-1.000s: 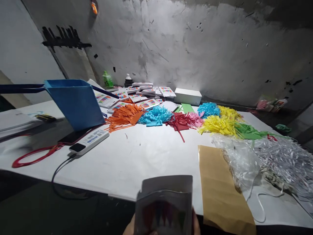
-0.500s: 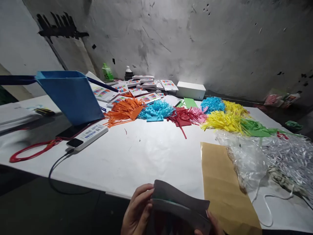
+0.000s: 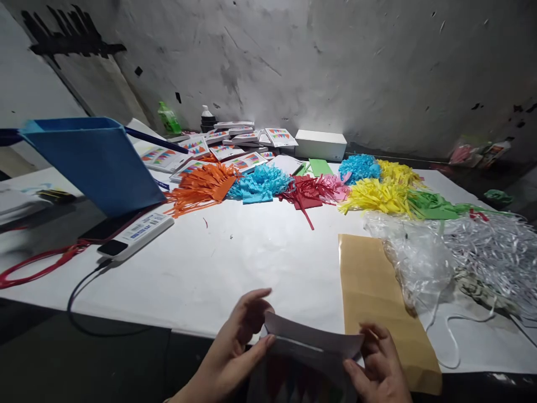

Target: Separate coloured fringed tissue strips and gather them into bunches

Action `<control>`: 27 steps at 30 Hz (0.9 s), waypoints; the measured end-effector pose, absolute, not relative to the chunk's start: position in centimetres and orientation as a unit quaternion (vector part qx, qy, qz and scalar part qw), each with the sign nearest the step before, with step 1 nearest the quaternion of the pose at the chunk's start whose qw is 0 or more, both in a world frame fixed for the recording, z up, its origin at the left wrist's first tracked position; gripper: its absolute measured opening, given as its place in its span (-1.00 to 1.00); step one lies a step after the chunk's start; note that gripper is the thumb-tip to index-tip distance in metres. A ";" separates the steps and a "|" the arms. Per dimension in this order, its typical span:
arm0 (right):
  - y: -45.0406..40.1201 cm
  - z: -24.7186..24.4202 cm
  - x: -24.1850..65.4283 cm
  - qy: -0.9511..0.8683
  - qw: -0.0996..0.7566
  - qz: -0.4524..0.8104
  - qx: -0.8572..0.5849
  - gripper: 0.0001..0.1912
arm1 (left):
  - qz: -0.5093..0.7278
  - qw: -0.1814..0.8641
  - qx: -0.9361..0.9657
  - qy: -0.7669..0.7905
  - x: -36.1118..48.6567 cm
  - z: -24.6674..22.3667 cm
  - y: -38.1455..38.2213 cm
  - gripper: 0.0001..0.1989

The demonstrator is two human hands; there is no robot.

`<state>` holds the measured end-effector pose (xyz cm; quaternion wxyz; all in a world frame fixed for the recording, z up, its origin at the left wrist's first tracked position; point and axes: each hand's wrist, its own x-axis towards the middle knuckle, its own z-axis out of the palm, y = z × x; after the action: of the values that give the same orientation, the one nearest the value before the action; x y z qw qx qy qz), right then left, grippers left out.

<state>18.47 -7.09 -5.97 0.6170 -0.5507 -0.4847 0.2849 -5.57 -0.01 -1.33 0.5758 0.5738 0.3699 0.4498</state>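
Observation:
A white packet printed with coloured pennants is held at the table's front edge, its flap raised; the lower part is in shadow and cut off by the frame. My left hand holds its left corner, thumb on the flap and index finger lifted clear. At the right corner my right hand pinches the packet between thumb and curled fingers. A sheet of brown paper lies just beyond my right hand.
Fringed paper tassels, including orange, blue, red and yellow ones, cross the table. Behind are similar packets and a white box. Clear plastic and silver strips lie right. A blue holder and white device stand left.
Both hands have come further into view around the packet. My left index finger has lifted off the flap, and my right fingers now show at the right corner. The view has shifted slightly.

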 end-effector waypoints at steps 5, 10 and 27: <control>-6.4 -5.5 18.1 -0.521 0.602 0.393 -0.460 -0.77 | 0.423 0.610 0.618 0.259 -4.6 -1.6 -0.2 -0.85; -5.5 -5.2 18.3 -0.535 0.655 0.388 -0.366 -0.90 | 0.462 0.573 0.633 0.240 -4.4 -1.2 -0.5 -0.88; -5.3 -3.7 21.9 -0.833 0.398 -0.105 -0.369 -0.59 | 0.402 0.609 0.559 0.394 -3.8 -0.3 -1.8 -0.78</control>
<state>21.92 -5.28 -3.67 0.3980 -0.3694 -0.8332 -0.1047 -3.82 -1.79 -0.34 0.6085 0.5590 0.3941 0.4024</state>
